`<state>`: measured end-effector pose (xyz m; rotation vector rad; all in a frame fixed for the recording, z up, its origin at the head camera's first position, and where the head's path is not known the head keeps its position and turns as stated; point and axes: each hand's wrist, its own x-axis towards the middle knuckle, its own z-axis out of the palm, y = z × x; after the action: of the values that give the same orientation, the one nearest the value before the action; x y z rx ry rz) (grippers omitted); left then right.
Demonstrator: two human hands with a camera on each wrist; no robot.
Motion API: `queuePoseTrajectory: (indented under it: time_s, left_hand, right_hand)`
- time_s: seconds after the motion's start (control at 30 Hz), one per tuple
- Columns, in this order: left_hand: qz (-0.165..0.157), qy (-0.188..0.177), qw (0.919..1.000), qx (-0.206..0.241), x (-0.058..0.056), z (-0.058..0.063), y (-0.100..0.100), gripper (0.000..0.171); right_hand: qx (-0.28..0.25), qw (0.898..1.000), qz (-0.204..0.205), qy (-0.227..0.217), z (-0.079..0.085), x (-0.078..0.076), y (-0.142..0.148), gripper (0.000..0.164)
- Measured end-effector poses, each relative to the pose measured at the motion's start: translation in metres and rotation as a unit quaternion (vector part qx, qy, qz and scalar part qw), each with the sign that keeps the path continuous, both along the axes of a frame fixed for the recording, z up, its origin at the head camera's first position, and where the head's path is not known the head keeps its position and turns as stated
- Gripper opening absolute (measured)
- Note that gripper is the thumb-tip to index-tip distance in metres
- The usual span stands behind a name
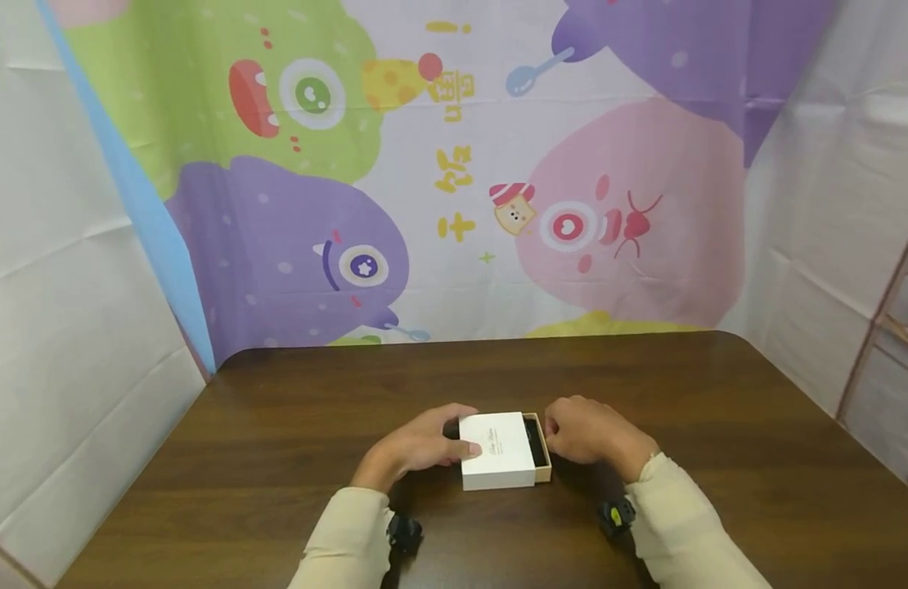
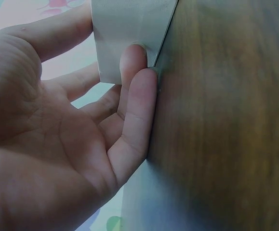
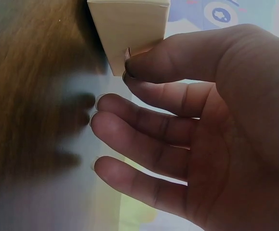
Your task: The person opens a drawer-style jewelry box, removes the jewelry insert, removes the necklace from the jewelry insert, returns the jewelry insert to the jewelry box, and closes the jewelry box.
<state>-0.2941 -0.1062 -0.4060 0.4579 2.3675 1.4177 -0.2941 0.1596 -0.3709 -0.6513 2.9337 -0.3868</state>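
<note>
The white rectangular cardboard sleeve [image 1: 494, 470], smooth and sharp-edged, is gripped by the left hand [image 1: 422, 439] on the brown wood-grained desk [image 1: 292, 409]. Toward the right hand [image 1: 582, 431], the beige cardboard drawer [image 1: 544, 474] is partly out, with a black insert [image 1: 534, 442] shown. By the right hand, a small tab [image 3: 127, 54] seems to be pinched. The drawer's sliding-out is probably in hand; a straight, gentle pull would be called for, the sleeve being held steady.
</note>
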Motion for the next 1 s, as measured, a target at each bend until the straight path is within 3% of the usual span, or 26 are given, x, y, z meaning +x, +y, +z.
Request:
queuePoseTrajectory:
  time_s: [0.73, 1.0]
  left_hand:
    - [-0.009, -0.004, 0.9999, -0.01, 0.001, 0.002, 0.0, 0.061]
    - [0.003, 0.006, 0.9997, -0.023, 0.003, 0.001, -0.003, 0.062]
  right_hand:
    - [0.002, 0.999, -0.014, -0.03, 0.001, -0.004, 0.012, 0.023]
    - [0.005, 0.999, -0.014, -0.032, 0.002, -0.006, 0.015, 0.027]
